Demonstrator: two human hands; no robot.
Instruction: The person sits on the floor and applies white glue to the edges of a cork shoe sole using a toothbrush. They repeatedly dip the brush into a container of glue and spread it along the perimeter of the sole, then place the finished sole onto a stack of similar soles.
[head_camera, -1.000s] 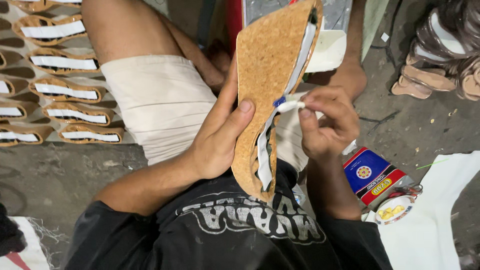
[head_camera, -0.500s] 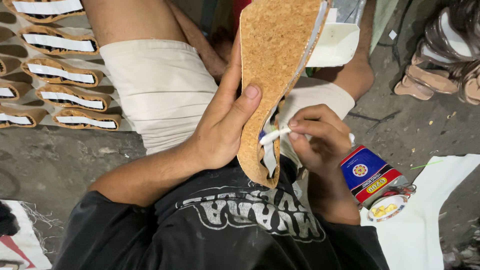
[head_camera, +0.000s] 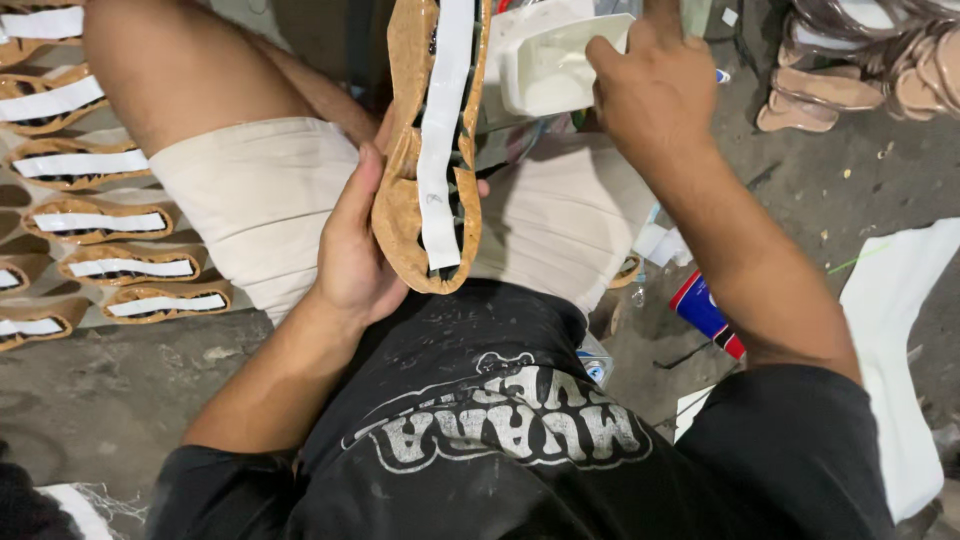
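My left hand (head_camera: 355, 250) grips a cork-coloured shoe sole (head_camera: 400, 210) by its edge and holds it upright over my lap. A long white strip (head_camera: 440, 150) runs down the face turned towards me. My right hand (head_camera: 650, 90) is apart from the sole, up and to the right, with curled fingers at the rim of a white tub (head_camera: 545, 70). A small blue-and-white tip (head_camera: 722, 75) of the applicator sticks out beside that hand; the rest of the applicator is hidden.
Rows of cork soles with white strips (head_camera: 100, 215) lie on the floor at the left. A pile of tan sandal parts (head_camera: 850, 60) sits at the top right. A red-and-blue can (head_camera: 705, 310) and a white sheet (head_camera: 900, 330) lie by my right side.
The right hand has left the sole's edge and moved up to the white tub. The left hand has turned the sole so its strip side faces me.
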